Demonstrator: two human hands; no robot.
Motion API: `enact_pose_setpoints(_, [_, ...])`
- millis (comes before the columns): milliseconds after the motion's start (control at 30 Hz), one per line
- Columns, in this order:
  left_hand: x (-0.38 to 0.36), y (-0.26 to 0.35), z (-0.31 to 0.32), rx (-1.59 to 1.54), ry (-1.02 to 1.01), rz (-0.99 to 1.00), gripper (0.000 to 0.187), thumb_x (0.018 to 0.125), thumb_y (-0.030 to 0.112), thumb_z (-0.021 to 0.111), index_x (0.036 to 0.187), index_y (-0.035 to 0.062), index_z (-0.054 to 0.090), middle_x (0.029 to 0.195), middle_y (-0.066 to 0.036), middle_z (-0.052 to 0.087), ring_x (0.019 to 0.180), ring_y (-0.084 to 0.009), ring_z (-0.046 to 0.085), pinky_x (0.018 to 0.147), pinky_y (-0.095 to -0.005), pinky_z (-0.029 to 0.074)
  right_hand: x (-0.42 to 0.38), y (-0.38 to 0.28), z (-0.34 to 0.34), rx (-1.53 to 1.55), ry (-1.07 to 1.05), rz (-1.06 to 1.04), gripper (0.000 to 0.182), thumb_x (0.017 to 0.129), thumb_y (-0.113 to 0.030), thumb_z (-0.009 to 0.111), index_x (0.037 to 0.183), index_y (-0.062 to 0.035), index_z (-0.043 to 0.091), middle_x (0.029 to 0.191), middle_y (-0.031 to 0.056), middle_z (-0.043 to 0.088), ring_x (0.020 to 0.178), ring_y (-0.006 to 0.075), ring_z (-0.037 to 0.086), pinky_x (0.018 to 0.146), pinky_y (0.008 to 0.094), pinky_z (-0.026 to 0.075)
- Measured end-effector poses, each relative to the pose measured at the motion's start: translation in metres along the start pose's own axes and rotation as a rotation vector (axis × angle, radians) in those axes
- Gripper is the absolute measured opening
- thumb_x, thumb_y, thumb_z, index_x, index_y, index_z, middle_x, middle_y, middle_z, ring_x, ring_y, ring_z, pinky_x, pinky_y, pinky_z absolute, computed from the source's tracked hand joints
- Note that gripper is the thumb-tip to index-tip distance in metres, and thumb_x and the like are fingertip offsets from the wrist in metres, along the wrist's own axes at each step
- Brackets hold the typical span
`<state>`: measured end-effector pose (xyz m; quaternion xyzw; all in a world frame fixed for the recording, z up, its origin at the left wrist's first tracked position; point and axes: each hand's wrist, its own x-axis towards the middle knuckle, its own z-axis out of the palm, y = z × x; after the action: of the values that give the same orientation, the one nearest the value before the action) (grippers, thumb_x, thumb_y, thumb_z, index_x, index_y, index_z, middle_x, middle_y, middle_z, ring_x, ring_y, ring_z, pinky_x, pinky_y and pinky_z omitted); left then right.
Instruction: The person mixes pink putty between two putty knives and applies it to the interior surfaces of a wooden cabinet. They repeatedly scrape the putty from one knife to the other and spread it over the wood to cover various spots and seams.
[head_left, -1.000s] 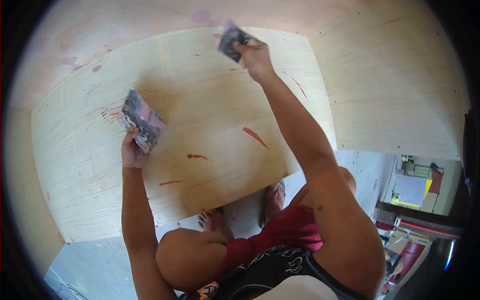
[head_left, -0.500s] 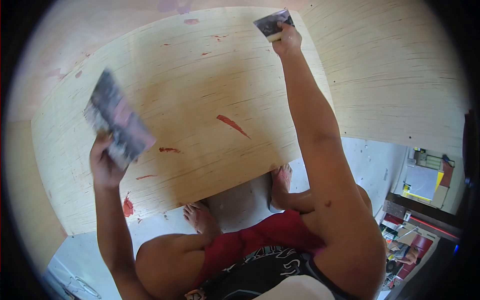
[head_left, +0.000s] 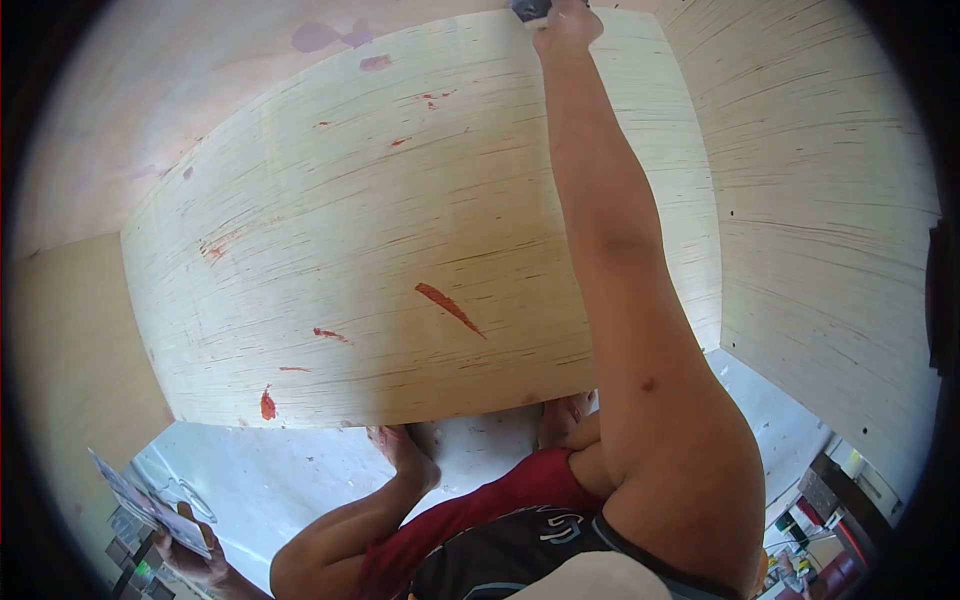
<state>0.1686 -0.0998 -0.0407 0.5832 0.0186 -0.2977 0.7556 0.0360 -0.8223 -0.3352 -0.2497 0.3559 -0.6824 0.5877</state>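
At the lower left, my left hand (head_left: 200,565) is closed on a thin flat plate (head_left: 140,500) smeared with pale putty, tilted and seen nearly edge-on. My right arm reaches far up to the top edge of the view. There my right hand (head_left: 570,25) grips a scraper (head_left: 532,10) with a dark blade and a pale strip; part of it is cut off by the frame. The scraper overlaps the upper edge of a plywood panel (head_left: 330,220). Reddish putty patches (head_left: 450,310) dot this panel.
A plywood side panel (head_left: 810,190) rises on the right, another (head_left: 80,330) on the left. Beyond the top edge is a pinkish surface (head_left: 230,90) with purple smears. My bare feet (head_left: 395,450) are at the panel's lower edge, on a pale floor (head_left: 260,480). Assorted items lie lower right.
My left hand has swung down and left with the plate, from over the panel to the lower-left corner. My right hand has moved up with the scraper. The view has shifted slightly.
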Motion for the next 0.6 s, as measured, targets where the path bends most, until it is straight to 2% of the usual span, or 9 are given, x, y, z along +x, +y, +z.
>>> enact_pose_setpoints(33, [-0.004, -0.05, 0.031, 0.034, 0.101, -0.1, 0.054, 0.084, 0.021, 0.045, 0.134, 0.013, 0.026, 0.127, -0.012, 0.043, 0.108, -0.0282, 0.045, 0.068, -0.0423, 0.045, -0.022, -0.029, 0.023, 0.01, 0.007, 0.011, 0.024, 0.08, -0.007, 0.048, 0.091, 0.0115, 0.059, 0.085, 0.0196, 0.063, 0.078, 0.0249, 0.061, 0.066, 0.0312, 0.048])
enact_pose_setpoints(100, [-0.009, -0.163, 0.093, 0.081, 0.241, -0.392, 0.054, 0.084, 0.028, 0.047, 0.132, 0.0134, 0.028, 0.128, -0.009, 0.042, 0.11, -0.0249, 0.043, 0.076, -0.04, 0.041, -0.055, -0.091, 0.075, -0.246, 0.418, 0.35, 0.025, 0.084, -0.009, 0.048, 0.088, 0.0138, 0.057, 0.077, 0.016, 0.06, 0.066, 0.0212, 0.057, 0.057, 0.0314, 0.045])
enact_pose_setpoints(167, [-0.016, -0.264, 0.131, 0.094, 0.371, -0.597, 0.055, 0.083, 0.035, 0.049, 0.131, 0.0137, 0.031, 0.128, -0.007, 0.041, 0.113, -0.0216, 0.04, 0.084, -0.0377, 0.037, -0.055, -0.079, 0.079, -0.368, 0.302, 0.256, 0.026, 0.086, -0.012, 0.048, 0.086, 0.0115, 0.058, 0.072, 0.0146, 0.057, 0.059, 0.0222, 0.054, 0.054, 0.0337, 0.043])
enact_pose_setpoints(233, [-0.023, -0.312, 0.139, 0.177, 0.49, -0.599, 0.056, 0.083, 0.041, 0.051, 0.129, 0.014, 0.033, 0.128, -0.005, 0.04, 0.116, -0.0184, 0.038, 0.091, -0.0354, 0.032, -0.076, -0.09, 0.076, -0.46, 0.047, 0.144, 0.021, 0.086, -0.01, 0.048, 0.084, 0.0088, 0.058, 0.069, 0.0108, 0.054, 0.056, 0.0199, 0.051, 0.05, 0.0339, 0.04])
enact_pose_setpoints(267, [-0.021, -0.317, 0.13, 0.258, 0.528, -0.558, 0.057, 0.083, 0.044, 0.052, 0.128, 0.0141, 0.034, 0.128, -0.003, 0.04, 0.117, -0.0167, 0.036, 0.095, -0.0343, 0.03, -0.083, -0.092, 0.066, -0.23, -0.092, 0.205, 0.015, 0.084, -0.004, 0.048, 0.08, 0.0067, 0.057, 0.067, 0.0078, 0.053, 0.056, 0.0156, 0.05, 0.049, 0.0315, 0.039])
enact_pose_setpoints(367, [-0.023, -0.331, 0.116, 0.408, 0.575, -0.484, 0.058, 0.081, 0.049, 0.054, 0.126, 0.0159, 0.036, 0.128, -0.001, 0.04, 0.118, -0.0146, 0.036, 0.099, -0.0333, 0.029, -0.068, -0.053, 0.037, 0.042, -0.082, 0.13, 0.009, 0.08, 0.001, 0.049, 0.073, 0.0022, 0.055, 0.065, 0.0054, 0.052, 0.055, 0.0122, 0.049, 0.048, 0.0284, 0.038])
enact_pose_setpoints(433, [-0.025, -0.331, 0.12, 0.491, 0.526, -0.343, 0.059, 0.08, 0.049, 0.056, 0.125, 0.0166, 0.037, 0.128, -0.001, 0.04, 0.118, -0.0155, 0.036, 0.098, -0.0341, 0.031, -0.061, -0.062, 0.03, 0.003, 0.123, 0.099, 0.01, 0.077, 0.005, 0.048, 0.07, -0.0011, 0.052, 0.063, 0.0038, 0.051, 0.054, 0.0116, 0.047, 0.047, 0.0263, 0.037])
enact_pose_setpoints(500, [-0.03, -0.318, 0.142, 0.338, 0.483, -0.415, 0.06, 0.081, 0.049, 0.054, 0.127, 0.0161, 0.035, 0.128, -0.002, 0.04, 0.119, -0.016, 0.036, 0.098, -0.0326, 0.031, -0.051, -0.074, 0.021, 0.131, 0.29, 0.323, 0.021, 0.078, 0.004, 0.049, 0.098, 0.0057, 0.052, 0.09, 0.0119, 0.057, 0.077, 0.0217, 0.058, 0.059, 0.0351, 0.048])
enact_pose_setpoints(600, [-0.026, -0.249, 0.157, 0.057, 0.301, -0.557, 0.062, 0.079, 0.04, 0.053, 0.129, 0.0116, 0.033, 0.125, -0.007, 0.043, 0.107, -0.0197, 0.044, 0.082, -0.0326, 0.039, -0.005, -0.059, 0.022, 0.162, 0.284, 0.41, 0.023, 0.08, -0.005, 0.047, 0.101, 0.0024, 0.053, 0.094, 0.0135, 0.059, 0.08, 0.0212, 0.059, 0.058, 0.0351, 0.048])
